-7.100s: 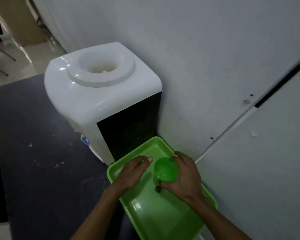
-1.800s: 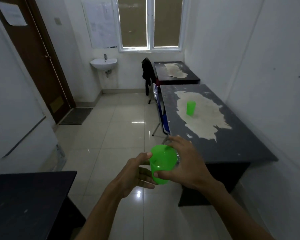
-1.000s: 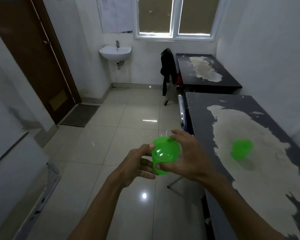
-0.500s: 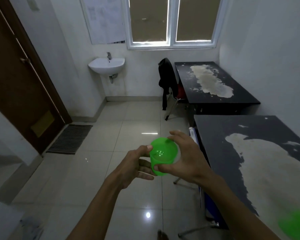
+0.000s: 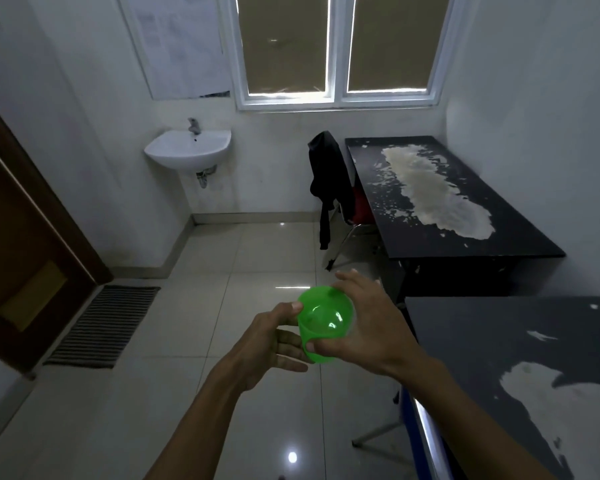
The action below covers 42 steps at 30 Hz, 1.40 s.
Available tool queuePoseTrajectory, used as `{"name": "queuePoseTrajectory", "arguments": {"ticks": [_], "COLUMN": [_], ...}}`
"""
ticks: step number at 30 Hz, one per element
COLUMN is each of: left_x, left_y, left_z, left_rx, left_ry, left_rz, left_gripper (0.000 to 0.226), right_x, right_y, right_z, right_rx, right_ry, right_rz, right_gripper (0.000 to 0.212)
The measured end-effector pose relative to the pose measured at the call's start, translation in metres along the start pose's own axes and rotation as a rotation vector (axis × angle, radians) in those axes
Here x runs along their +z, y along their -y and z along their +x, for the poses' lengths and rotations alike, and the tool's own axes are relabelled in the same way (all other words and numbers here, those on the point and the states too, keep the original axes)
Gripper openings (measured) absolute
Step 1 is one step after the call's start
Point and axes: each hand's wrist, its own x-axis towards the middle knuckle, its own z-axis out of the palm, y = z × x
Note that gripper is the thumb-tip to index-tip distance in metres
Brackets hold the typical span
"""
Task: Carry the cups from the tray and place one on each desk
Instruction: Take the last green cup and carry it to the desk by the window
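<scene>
A green plastic cup (image 5: 324,318) is held upright at chest height over the tiled floor. My right hand (image 5: 368,323) wraps its right side, thumb across the front. My left hand (image 5: 274,341) touches the rim with its thumb and its fingers lie under the cup's left side. A far black desk (image 5: 465,237) with a worn pale patch stands against the right wall under the window. The near black desk (image 5: 482,341) is at the lower right, beside my right forearm. No tray and no other cup are in view.
A chair (image 5: 347,216) with a dark garment draped over it stands left of the far desk. A white sink (image 5: 187,150) hangs on the back wall. A brown door (image 5: 25,254) and a striped mat (image 5: 104,323) are at the left.
I have walked forward along the near desk, and the far desk is closer. The cup standing on the near desk has dropped out of view. Both hands keep the same hold on the cup.
</scene>
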Motion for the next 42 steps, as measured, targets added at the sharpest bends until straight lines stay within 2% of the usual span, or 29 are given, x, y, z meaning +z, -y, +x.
{"name": "queuePoseTrajectory", "arguments": {"ticks": [5,10,16,22,36,42], "left_x": [-0.034,-0.076,-0.109,-0.125,-0.107,-0.082], "left_y": [-0.032,-0.081,-0.137,-0.175,-0.276,-0.308], "left_z": [0.093,0.199,0.314,0.424,0.709,0.811], "left_rx": [0.023,0.014,0.006,-0.021,-0.065,-0.091], "left_ry": [0.018,0.076,0.150,0.193,0.234,0.333], "left_rz": [0.007,0.022,0.066,0.075,0.092,0.114], "left_gripper": [0.050,0.069,0.074,0.060,0.065,0.046], "right_x": [0.016,0.025,0.025,0.028,-0.005,-0.022], "right_y": [-0.034,-0.061,-0.096,-0.145,-0.307,-0.372], "right_z": [0.092,0.200,0.313,0.408,0.634,0.699], "right_rx": [-0.003,0.040,0.104,0.129,0.247,0.324], "right_ry": [-0.037,-0.050,-0.094,-0.133,-0.179,-0.197], "right_rz": [-0.016,-0.037,-0.058,-0.073,-0.069,-0.067], "right_gripper": [0.091,0.093,0.090,0.091,0.097,0.091]}}
